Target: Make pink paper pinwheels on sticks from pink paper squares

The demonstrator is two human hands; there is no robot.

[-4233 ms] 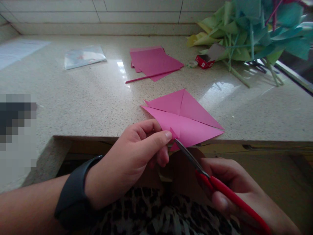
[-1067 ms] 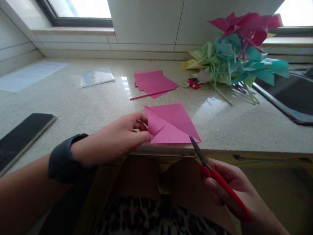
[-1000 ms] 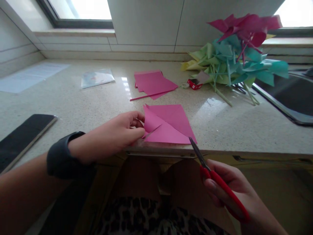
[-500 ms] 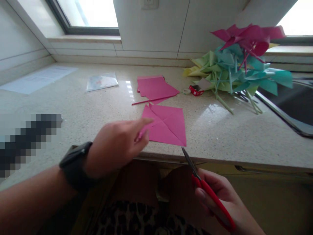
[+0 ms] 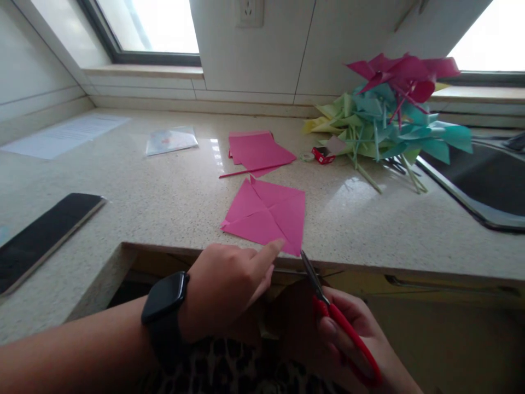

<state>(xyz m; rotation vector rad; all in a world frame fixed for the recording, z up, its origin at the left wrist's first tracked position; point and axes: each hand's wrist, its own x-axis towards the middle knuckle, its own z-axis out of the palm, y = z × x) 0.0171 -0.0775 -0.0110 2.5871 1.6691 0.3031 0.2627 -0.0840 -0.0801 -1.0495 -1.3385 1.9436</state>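
Observation:
A square of pink paper [image 5: 262, 202] lies near the counter's front edge, with crossing crease or cut lines running toward its corners. The corners at the far left and near left have small raised tips. My left hand [image 5: 229, 282], a black watch [image 5: 164, 298] on its wrist, reaches over the front edge. Its index finger is stretched out onto the paper near the lower edge; the other fingers are partly hidden beneath. Red-handled scissors [image 5: 346, 328] are in my right hand [image 5: 361, 323], blades together. The blade tip is beside the paper's near right corner.
Behind lie more pink sheets [image 5: 258, 149] with a thin pink stick [image 5: 235, 174]. A small red box [image 5: 323, 155] and paper pinwheels [image 5: 389, 120] stand right, near a sink [image 5: 484, 180]. A phone [image 5: 49, 235], a clear packet [image 5: 172, 141] and a printed sheet [image 5: 68, 135] lie left.
My left hand has moved from the paper's left side to its near edge, uncovering the left corner. The scissors stay close to the near right corner. The view has shifted slightly.

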